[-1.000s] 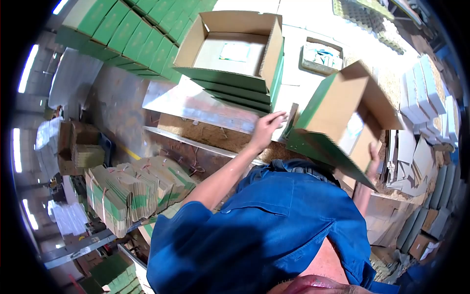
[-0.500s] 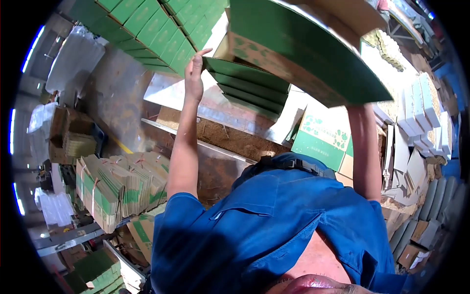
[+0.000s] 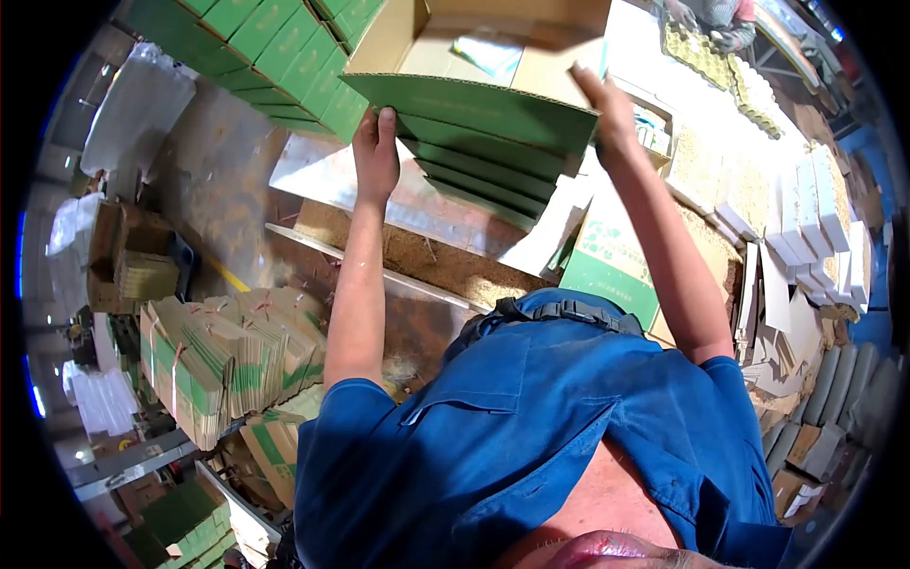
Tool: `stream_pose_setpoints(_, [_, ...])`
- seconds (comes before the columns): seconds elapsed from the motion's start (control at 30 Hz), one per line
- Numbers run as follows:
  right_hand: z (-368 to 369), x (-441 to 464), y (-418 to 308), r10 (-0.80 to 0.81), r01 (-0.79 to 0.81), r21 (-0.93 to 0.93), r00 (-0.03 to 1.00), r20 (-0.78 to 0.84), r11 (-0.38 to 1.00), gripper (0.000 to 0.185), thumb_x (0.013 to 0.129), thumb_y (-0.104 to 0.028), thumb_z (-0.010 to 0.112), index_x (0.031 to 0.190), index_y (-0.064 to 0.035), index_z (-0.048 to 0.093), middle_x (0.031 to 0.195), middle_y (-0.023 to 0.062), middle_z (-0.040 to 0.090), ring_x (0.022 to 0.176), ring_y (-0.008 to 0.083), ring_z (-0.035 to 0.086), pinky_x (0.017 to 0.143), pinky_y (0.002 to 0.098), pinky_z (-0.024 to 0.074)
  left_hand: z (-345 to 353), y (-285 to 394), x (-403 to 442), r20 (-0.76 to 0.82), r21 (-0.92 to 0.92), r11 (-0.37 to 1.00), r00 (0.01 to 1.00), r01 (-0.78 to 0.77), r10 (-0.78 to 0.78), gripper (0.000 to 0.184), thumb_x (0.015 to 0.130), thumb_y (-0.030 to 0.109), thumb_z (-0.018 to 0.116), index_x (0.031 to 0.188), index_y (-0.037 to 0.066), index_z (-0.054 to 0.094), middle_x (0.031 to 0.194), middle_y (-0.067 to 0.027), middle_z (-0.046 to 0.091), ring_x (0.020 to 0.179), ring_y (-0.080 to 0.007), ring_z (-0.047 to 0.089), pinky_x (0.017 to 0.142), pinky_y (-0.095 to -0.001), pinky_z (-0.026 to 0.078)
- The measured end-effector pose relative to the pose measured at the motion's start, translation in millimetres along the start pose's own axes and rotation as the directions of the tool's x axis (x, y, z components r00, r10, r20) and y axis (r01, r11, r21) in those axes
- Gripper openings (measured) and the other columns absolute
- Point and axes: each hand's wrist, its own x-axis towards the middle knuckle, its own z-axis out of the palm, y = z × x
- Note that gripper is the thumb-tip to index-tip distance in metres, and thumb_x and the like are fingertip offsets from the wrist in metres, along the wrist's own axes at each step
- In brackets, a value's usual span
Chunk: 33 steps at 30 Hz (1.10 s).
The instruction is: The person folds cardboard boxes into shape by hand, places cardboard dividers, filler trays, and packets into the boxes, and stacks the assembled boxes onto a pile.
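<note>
The grip of the left hand [image 3: 377,163], at the open box's [image 3: 474,104] left corner, I cannot tell; the right hand [image 3: 614,116] is spread wide beside it. The box tops stacked boxes [image 3: 488,188]; uneven pushing could tilt it.

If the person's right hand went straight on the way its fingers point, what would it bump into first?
Probably the top box: the right hand points up and left across its right wall. Depth is unclear, so it might pass just above, or already touch.
</note>
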Motion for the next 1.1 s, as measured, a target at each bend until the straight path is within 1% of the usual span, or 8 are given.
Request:
stream_pose_setpoints(0.1, [7,-11,5,-0.036,0.035,-0.029,0.999,-0.04,0.999,0.063,0.092,-0.038,0.064,0.133,0.0055,0.043,0.121,0.0172,0.061,0.108,0.0232,0.06,0.096,0.0326,0.0448,2,5,-4,-0.014,0.064,0.998,1.0,0.005,-0.005,0.049,0.103,0.041,0.043,0.11,-0.006,0.057,0.088,-0.0109,0.063,0.086,-0.017,0.053,0.08,-0.0309,0.043])
stream_pose_setpoints(0.17, [1,-13,-9,0.014,-0.019,-0.547,1.0,-0.013,0.837,0.063,0.091,-0.049,0.059,0.126,0.0031,0.05,0.112,0.0206,0.064,0.105,0.0277,0.062,0.091,0.0356,0.0477,-3,-11,-5,0.014,0.094,0.992,0.996,0.082,-0.084,0.054,0.103,0.044,0.043,0.114,-0.007,0.057,0.101,-0.013,0.065,0.096,-0.0178,0.055,0.089,-0.0313,0.043])
stream_pose_setpoints(0.23, [5,-20,-23,0.146,-0.091,-0.54,0.987,0.061,0.837,0.071,0.091,-0.053,0.061,0.129,0.0055,0.049,0.118,0.0148,0.062,0.109,0.0198,0.057,0.1,0.0308,0.041,1,-23,-2,0.056,-0.289,0.942,0.986,0.167,-0.158,0.057,0.103,0.047,0.042,0.116,-0.006,0.058,0.108,-0.0112,0.063,0.101,-0.0173,0.053,0.094,-0.0316,0.04])
stream_pose_setpoints(0.63, [8,-16,1,0.098,-0.079,-0.353,0.995,0.037,0.932,0.091,0.086,-0.051,0.063,0.138,0.0155,0.028,0.129,0.0308,0.052,0.122,0.0353,0.053,0.107,0.0392,0.0402,-7,-39,9,0.106,-0.238,0.912,0.943,0.333,-0.316,0.066,0.102,0.053,0.037,0.142,0.001,0.043,0.144,-0.0124,0.047,0.133,-0.0248,0.043,0.113,-0.043,0.029])
stream_pose_setpoints(0.87, [-51,-54,-1,0.233,-0.211,-0.132,0.955,0.183,0.969,0.081,0.091,-0.06,0.053,0.143,0.0011,0.042,0.149,0.0208,0.038,0.137,0.0325,0.035,0.112,0.0499,0.0258,-2,-23,2,0.199,-0.361,0.891,0.956,0.275,-0.214,0.073,0.1,0.059,0.032,0.152,0.008,0.026,0.154,-0.0136,0.033,0.143,-0.0288,0.029,0.117,-0.0468,0.019])
stream_pose_setpoints(0.97, [-153,-63,68,0.018,-0.077,-0.294,0.98,-0.199,0.953,0.059,0.087,-0.04,0.067,0.131,-0.0016,0.058,0.137,0.0186,0.054,0.126,0.0277,0.051,0.107,0.0348,0.0373,-2,-16,-20,-0.025,-0.318,0.927,0.975,0.2,-0.219,0.073,0.102,0.055,0.032,0.148,-0.001,0.031,0.149,-0.0208,0.039,0.138,-0.031,0.038,0.113,-0.0456,0.03])
stream_pose_setpoints(1.03, [-250,-103,110,-0.086,-0.153,-0.448,0.879,-0.469,0.881,0.057,0.083,-0.03,0.071,0.129,0.0008,0.057,0.131,0.0191,0.058,0.122,0.0293,0.054,0.103,0.037,0.0418,-7,-35,-56,-0.277,-0.065,0.967,0.926,0.248,-0.256,0.057,0.103,0.044,0.037,0.127,-0.004,0.055,0.111,-0.0164,0.064,0.105,-0.0259,0.059,0.094,-0.0387,0.045])
stream_pose_setpoints(1.1, [-340,-169,138,-0.123,-0.452,-0.563,0.695,-0.709,0.692,0.058,0.08,-0.031,0.072,0.127,-0.0002,0.058,0.133,0.0206,0.056,0.124,0.0303,0.053,0.106,0.0398,0.041,2,-68,-111,-0.13,-0.14,0.964,0.961,0.224,-0.242,0.031,0.097,0.021,0.047,0.105,-0.002,0.067,0.093,-0.0098,0.067,0.082,-0.0192,0.063,0.072,-0.0318,0.052])
